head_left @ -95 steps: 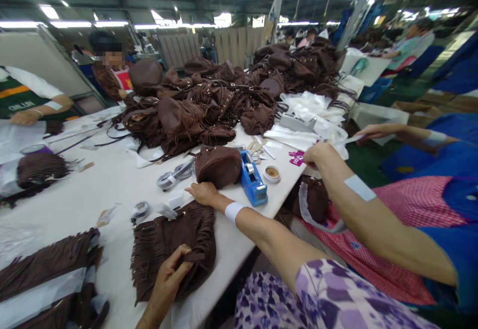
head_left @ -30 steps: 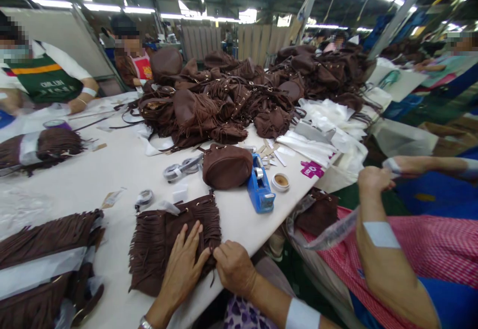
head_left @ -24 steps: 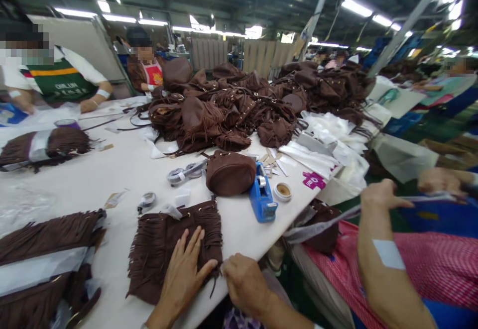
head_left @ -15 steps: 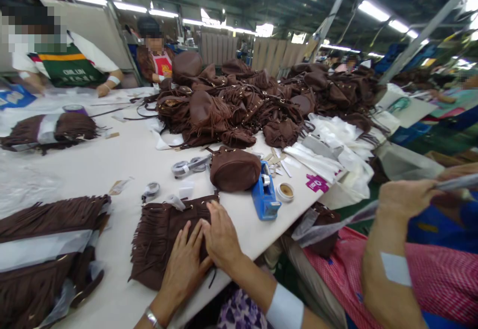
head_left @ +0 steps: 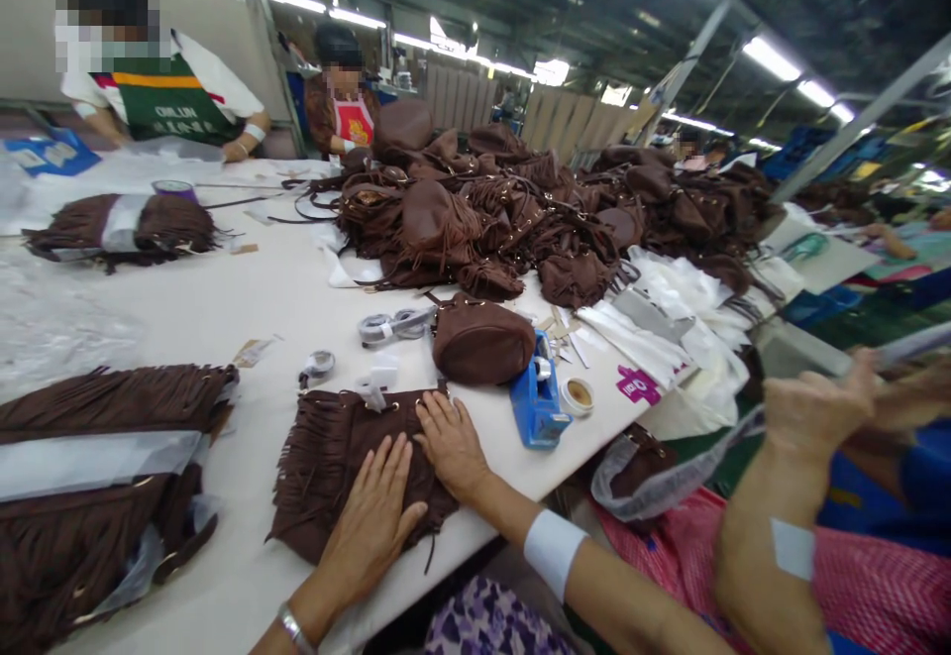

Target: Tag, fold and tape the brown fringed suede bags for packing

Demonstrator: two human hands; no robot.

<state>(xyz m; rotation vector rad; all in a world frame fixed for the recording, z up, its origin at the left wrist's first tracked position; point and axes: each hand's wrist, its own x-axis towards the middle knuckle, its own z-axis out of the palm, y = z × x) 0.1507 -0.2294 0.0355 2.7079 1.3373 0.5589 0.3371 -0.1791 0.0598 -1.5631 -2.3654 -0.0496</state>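
A brown fringed bag (head_left: pixel 334 437) lies flat on the white table in front of me, its fringe to the left and metal eyelets along its far edge. My left hand (head_left: pixel 375 506) rests flat on the middle of it, fingers stretched out. On the bag's right part lies my right hand (head_left: pixel 453 442), also flat, with its fingertips near the eyelets. White wrapping paper (head_left: pixel 375 382) pokes up at the bag's far edge. Just beyond, a rounded brown bag (head_left: pixel 482 340) stands beside a blue tape dispenser (head_left: pixel 539 407).
A large heap of brown bags (head_left: pixel 482 209) covers the table's far side. Paper-banded fringed bags (head_left: pixel 104 516) lie at left. A round tin (head_left: pixel 578 395) and wrapped straps (head_left: pixel 393 326) are nearby. At right, a co-worker's arm (head_left: pixel 788 496) holds clear plastic; two people stand across the table.
My hands have moved apart on the bag, the right one now lying flatter and farther right. The view has shifted slightly left. The co-worker's plastic at right has changed shape.
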